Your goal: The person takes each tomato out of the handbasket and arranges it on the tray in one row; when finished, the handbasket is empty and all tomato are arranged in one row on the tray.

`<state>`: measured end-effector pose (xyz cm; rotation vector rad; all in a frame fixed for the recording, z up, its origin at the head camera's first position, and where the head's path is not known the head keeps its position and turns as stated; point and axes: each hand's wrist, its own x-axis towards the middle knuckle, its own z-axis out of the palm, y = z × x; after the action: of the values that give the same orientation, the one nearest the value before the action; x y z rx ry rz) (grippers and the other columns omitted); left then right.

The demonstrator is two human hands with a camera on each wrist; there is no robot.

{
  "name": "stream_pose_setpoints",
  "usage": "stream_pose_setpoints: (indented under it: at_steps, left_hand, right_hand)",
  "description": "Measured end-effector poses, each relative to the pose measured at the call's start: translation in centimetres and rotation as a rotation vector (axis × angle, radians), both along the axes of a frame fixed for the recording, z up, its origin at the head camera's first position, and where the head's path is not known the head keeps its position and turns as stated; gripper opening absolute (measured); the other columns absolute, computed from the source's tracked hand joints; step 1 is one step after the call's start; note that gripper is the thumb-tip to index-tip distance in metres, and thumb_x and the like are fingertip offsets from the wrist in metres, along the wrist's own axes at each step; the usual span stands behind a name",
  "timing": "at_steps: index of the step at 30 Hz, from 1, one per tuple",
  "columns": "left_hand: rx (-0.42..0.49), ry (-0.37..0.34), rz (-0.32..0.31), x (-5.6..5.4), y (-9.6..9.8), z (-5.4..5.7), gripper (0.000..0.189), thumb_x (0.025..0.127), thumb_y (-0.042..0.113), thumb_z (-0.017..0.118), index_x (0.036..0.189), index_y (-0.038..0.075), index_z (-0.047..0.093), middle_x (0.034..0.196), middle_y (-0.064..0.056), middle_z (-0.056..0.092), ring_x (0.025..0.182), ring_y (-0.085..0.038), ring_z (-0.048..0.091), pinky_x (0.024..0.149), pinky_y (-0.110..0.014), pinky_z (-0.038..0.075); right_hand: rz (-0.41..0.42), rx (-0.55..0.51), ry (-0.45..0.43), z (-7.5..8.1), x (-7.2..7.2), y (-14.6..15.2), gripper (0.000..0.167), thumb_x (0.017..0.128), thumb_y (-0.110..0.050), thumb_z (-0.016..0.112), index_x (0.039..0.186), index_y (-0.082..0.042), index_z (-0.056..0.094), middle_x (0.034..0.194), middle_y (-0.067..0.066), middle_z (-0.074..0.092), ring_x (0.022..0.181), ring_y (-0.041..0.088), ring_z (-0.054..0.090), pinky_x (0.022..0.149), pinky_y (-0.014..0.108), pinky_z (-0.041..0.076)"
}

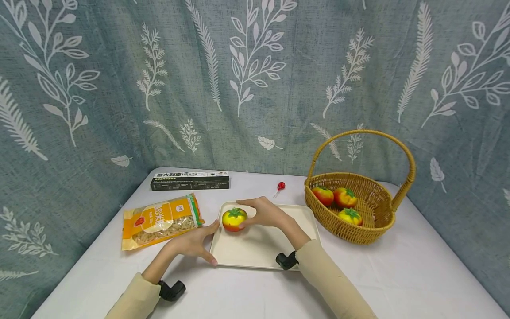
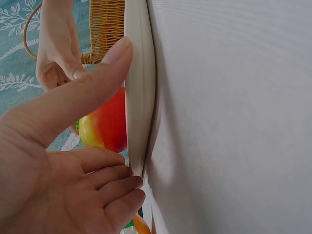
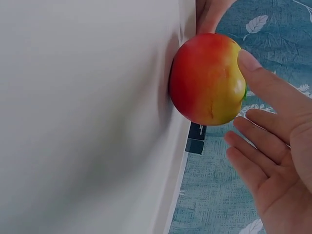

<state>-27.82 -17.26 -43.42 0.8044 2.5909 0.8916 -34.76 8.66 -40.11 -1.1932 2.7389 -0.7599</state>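
Note:
A red-and-yellow tomato (image 1: 234, 219) with a green leafy top sits at the left end of a cream rectangular tray (image 1: 259, 253). My right hand (image 1: 268, 215) reaches over the tray beside this tomato. In the right wrist view its thumb (image 3: 249, 60) is against or very near the tomato, and the other fingers are extended and not wrapped round it. My left hand (image 1: 193, 242) is at the tray's left edge, thumb and fingers spread; in the left wrist view the thumb (image 2: 117, 51) lies against the tray's rim.
A wicker basket (image 1: 338, 226) with a tall handle stands at the right, holding three tomatoes (image 1: 345, 198). An orange food bag (image 1: 161, 220) lies left of the tray. Behind are a black pasta box (image 1: 189, 181) and a small red wrapped lollipop (image 1: 281, 185). A patterned curtain (image 1: 255, 133) borders the table.

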Motion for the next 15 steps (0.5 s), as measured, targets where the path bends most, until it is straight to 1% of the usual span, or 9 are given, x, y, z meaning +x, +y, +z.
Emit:
stream_pose_setpoints:
  at_steps: [8,15]
  left_hand:
    - [0.008,0.004,-0.01,0.1,0.0,0.1,0.113,0.067,0.03,0.088,0.147,-0.012,0.021,0.153,-0.028,0.02,0.141,-0.039,0.022,0.113,-0.051,0.022]
    - [0.015,0.0,-0.015,0.1,-0.1,0.1,0.114,0.067,0.031,0.088,0.147,-0.012,0.02,0.153,-0.028,0.02,0.141,-0.039,0.021,0.113,-0.051,0.022]
  right_hand:
    - [-0.025,-0.034,0.006,0.3,0.4,1.7,0.068,0.078,-0.028,0.081,0.137,-0.008,0.055,0.136,0.007,0.056,0.123,0.025,0.054,0.101,0.041,0.044]
    - [-0.037,-0.022,0.047,0.9,1.2,3.1,0.067,0.079,-0.031,0.08,0.136,-0.007,0.056,0.134,0.007,0.058,0.123,0.024,0.054,0.102,0.039,0.043]
